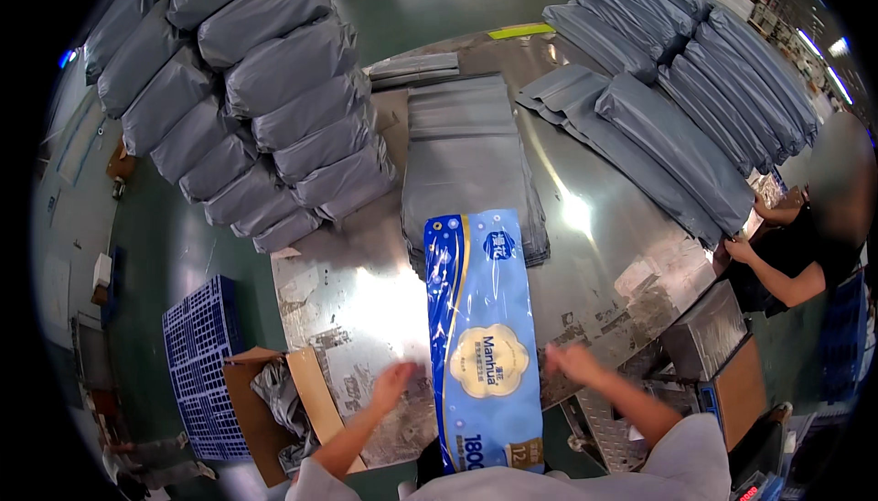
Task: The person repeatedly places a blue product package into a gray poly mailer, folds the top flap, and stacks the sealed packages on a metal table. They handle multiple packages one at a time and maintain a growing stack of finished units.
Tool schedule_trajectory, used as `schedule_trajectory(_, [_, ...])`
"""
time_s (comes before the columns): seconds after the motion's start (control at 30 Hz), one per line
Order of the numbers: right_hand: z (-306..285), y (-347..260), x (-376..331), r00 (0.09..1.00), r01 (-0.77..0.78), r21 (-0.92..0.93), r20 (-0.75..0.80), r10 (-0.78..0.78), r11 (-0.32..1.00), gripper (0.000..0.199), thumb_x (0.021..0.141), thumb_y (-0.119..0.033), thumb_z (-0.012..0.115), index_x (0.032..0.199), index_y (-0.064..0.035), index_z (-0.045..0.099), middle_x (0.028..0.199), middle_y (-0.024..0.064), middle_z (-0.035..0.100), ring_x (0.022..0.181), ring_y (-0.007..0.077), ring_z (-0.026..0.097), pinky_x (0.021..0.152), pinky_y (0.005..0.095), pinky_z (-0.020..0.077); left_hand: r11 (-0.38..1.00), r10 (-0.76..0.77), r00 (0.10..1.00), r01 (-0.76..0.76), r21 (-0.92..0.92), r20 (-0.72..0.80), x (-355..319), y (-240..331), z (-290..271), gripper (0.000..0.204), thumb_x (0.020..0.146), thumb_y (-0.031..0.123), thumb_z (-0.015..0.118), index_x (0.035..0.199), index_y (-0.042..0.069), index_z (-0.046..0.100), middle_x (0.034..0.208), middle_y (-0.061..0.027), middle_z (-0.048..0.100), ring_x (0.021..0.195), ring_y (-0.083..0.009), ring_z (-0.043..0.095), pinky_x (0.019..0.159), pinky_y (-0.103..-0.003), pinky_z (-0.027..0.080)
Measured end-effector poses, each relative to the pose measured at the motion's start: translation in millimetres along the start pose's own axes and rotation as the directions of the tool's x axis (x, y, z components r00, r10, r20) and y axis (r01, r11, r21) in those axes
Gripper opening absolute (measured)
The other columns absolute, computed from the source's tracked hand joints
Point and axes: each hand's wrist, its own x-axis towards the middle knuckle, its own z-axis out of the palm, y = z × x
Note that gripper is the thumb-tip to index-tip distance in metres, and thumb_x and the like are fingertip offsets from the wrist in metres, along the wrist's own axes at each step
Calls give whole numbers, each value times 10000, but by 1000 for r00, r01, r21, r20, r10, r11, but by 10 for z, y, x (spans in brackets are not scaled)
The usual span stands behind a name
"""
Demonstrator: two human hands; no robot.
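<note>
A long blue plastic-wrapped pack (489,304), which looks like tissue paper, lies lengthwise in front of me with its near end at my body. Its far end rests over a stack of flat grey plastic bags (462,158). My left hand (393,386) is just left of the pack, fingers loosely bent and a bit blurred, with a gap to the wrap. On the other side my right hand (574,366) hovers near the pack's right edge, also apart from it, fingers partly extended. Neither hand holds anything.
Filled grey bags (293,71) are piled high at the left; more grey bags (681,149) lie at the right. The metal table (604,254) has a curved edge. A cardboard box (242,409) and blue pallet (197,355) stand lower left. A co-worker's hands (745,249) touch bags at the right.
</note>
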Motion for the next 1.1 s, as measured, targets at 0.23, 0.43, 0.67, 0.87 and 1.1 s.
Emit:
schedule_trajectory(0.23, [-1387,-901,2170,462,240,-738,-484,-743,630,139,739,-109,542,852,-31,568,867,139,579,880,306,532,760,383,431,811,577,772,-501,303,-268,2616,1179,-432,359,740,-14,487,1092,59,482,1043,-115,525,926,-241,553,774,-308,450])
schedule_trajectory(0.43, [-1524,-804,3002,800,97,-740,-340,-495,665,131,739,-115,503,814,-32,570,807,153,600,789,325,574,713,377,468,509,575,817,-403,760,48,3300,1051,-277,356,700,77,529,1049,68,463,1027,-128,490,966,-266,501,806,-378,412])
schedule_trajectory(0.67, [-1441,-963,2611,537,379,-51,-801,-264,924,81,762,-83,498,805,-32,544,747,140,587,680,322,566,615,372,448,865,345,884,-169,473,-314,3459,1187,-222,192,734,102,509,908,71,433,735,-149,545,727,-350,540,630,-429,421])
schedule_trajectory(0.87, [-826,-815,1943,218,545,-373,-802,-556,751,27,778,-54,484,787,-29,487,853,148,553,782,331,547,660,385,435,850,516,748,-391,352,-417,2826,758,3,172,750,49,447,897,54,358,690,-235,510,642,-436,501,559,-492,364])
schedule_trajectory(1.1, [-1032,-713,2489,648,-95,-715,-573,-502,693,129,756,-152,482,763,-86,593,800,115,604,784,280,580,683,367,416,764,168,972,-22,645,-165,3054,782,-28,259,774,225,462,953,38,464,834,-207,601,785,-373,586,640,-440,457])
